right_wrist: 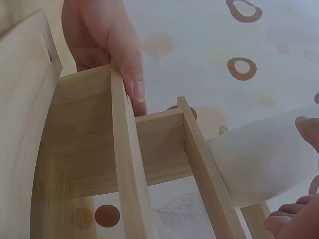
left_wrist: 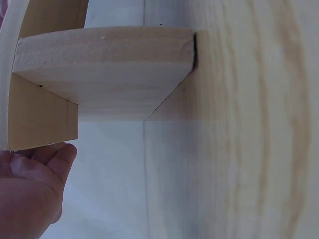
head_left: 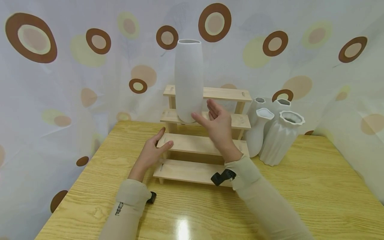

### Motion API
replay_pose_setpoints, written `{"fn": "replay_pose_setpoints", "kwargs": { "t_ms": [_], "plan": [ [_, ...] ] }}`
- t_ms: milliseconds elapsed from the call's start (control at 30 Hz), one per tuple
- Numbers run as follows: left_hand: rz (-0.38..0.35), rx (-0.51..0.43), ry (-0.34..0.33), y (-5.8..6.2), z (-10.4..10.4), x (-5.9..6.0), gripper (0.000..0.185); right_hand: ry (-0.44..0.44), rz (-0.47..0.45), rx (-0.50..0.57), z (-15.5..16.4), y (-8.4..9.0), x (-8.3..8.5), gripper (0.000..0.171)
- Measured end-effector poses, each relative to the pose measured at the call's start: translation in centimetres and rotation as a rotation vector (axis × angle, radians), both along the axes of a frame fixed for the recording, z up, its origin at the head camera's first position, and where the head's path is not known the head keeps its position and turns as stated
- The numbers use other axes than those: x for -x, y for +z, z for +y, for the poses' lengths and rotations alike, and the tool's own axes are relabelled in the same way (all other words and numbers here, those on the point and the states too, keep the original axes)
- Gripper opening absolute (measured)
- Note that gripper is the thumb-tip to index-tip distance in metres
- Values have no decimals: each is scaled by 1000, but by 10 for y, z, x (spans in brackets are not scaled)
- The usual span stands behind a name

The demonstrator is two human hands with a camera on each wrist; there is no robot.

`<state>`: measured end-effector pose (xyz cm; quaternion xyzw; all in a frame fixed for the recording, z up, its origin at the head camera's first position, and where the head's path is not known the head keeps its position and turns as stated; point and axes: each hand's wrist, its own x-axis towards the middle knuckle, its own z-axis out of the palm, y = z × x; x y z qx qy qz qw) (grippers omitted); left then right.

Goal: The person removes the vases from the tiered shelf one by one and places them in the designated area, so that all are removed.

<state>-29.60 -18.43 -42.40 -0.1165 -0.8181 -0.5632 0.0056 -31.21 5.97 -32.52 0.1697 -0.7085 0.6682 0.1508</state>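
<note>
A tall white vase [head_left: 189, 78] stands upright near the left end of the second board from the top on a stepped wooden shelf [head_left: 189, 144]. My right hand [head_left: 220, 128] is beside the vase's lower part, thumb and fingers spread apart; in the right wrist view its thumb lies close to the vase [right_wrist: 264, 157], though contact is unclear. At the shelf's left end my left hand [head_left: 151, 151] grips a lower board, thumb on top. The left wrist view shows curled fingers [left_wrist: 50, 162] by the wood, partly hidden.
Right of the shelf, several white vases stand close together, among them a ribbed vase [head_left: 280, 140] and a slim-necked vase [head_left: 258, 133]. All rests on a wood-grain table [head_left: 303, 193]. Behind hangs a pale cloth [head_left: 99, 76] printed with circles.
</note>
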Motion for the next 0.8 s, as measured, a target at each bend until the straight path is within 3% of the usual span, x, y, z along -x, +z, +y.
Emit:
{"fn": "replay_pose_setpoints", "kwargs": {
  "t_ms": [600,800],
  "plan": [
    [24,7,9,1,1,-2,84,32,-4,24,-14,5,7,71],
    [19,2,13,1,1,-2,86,18,5,25,-16,2,10,75]
  ]
}}
